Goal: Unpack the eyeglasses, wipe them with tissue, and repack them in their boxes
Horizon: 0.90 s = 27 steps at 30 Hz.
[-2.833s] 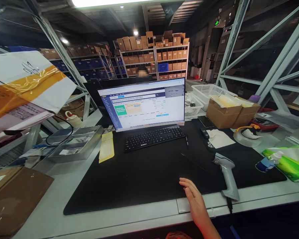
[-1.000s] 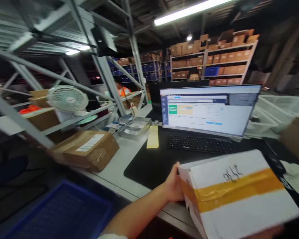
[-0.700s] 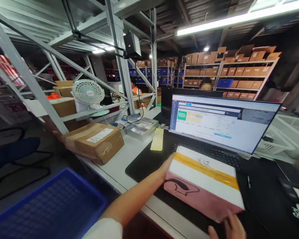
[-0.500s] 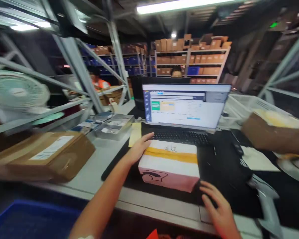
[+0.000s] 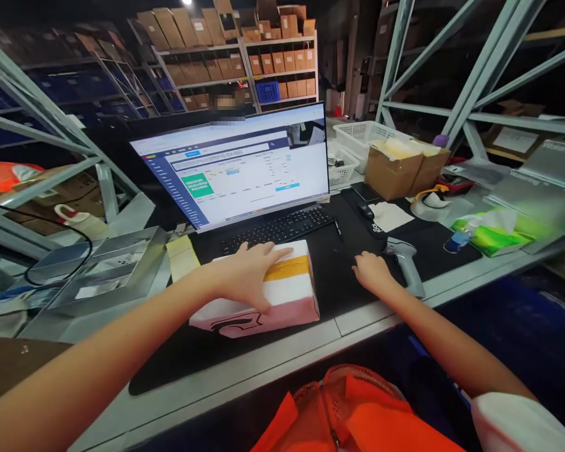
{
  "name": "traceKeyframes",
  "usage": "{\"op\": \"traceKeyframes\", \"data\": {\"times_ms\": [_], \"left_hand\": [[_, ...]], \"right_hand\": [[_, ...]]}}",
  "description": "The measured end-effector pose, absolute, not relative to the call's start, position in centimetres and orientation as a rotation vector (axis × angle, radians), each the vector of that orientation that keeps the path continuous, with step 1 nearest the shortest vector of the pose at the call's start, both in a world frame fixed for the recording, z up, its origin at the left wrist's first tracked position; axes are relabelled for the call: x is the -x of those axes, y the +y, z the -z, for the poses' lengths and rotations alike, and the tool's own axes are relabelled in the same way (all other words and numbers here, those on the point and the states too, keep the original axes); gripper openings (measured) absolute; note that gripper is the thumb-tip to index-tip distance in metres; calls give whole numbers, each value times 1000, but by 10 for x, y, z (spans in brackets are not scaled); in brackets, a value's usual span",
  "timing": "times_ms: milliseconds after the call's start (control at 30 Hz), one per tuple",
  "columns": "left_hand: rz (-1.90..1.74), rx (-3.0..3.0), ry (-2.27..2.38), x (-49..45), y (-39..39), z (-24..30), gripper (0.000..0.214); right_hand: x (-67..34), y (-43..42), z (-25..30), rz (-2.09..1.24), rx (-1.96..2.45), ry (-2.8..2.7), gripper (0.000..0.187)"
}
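My left hand (image 5: 249,273) lies spread over the top of a small white and pink parcel box (image 5: 289,292) with a yellow tape band. Its thumb reaches the front top edge, and its fingers stretch across the upper face. To the right of the box, my right hand (image 5: 373,271) rests low over the black desk mat (image 5: 341,279), its fingers loosely bent and apart. Nothing shows in it. Close beside its right side lies a grey handheld barcode scanner (image 5: 406,263). Behind the box is a black keyboard (image 5: 287,226), partly hidden by my left hand.
A monitor (image 5: 245,176) stands at the back. Left of it are a grey tray (image 5: 145,257) and yellow notes (image 5: 182,254). To the right are a mouse (image 5: 366,211), a pen (image 5: 338,228), a tissue pack (image 5: 494,232) and an open carton (image 5: 390,172). A person sits behind the monitor.
The view has swung right and down. My left hand has moved from the box's left back corner onto its top. My right hand has gone from the box's front right corner towards the scanner.
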<state>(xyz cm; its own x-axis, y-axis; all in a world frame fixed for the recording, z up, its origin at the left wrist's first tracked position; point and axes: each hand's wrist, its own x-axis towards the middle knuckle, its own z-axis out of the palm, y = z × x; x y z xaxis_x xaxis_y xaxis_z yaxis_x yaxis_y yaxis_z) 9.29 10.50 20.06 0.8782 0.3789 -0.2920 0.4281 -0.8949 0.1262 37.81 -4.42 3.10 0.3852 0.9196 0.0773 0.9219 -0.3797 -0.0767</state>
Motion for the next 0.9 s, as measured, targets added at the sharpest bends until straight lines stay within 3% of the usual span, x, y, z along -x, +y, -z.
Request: {"op": "traceKeyframes", "data": {"times_ms": [100, 233, 433, 600, 900], "left_hand": [[420, -2855, 501, -81, 90, -206, 122], [308, -2905, 494, -80, 45, -192, 97], [-427, -3022, 931, -103, -33, -137, 71], [-968, -2927, 1189, -110, -48, -109, 81], [-741, -2995, 1104, -112, -47, -115, 70]], "right_hand": [[-383, -47, -28, -21, 2499, -1647, 26], [-387, -63, -32, -77, 2410, -1540, 30], [-376, -110, -62, -80, 1799, -1711, 44], [-369, -133, -90, -130, 1617, -2035, 43], [-363, -114, -93, 24, 1475, -2289, 41]]}}
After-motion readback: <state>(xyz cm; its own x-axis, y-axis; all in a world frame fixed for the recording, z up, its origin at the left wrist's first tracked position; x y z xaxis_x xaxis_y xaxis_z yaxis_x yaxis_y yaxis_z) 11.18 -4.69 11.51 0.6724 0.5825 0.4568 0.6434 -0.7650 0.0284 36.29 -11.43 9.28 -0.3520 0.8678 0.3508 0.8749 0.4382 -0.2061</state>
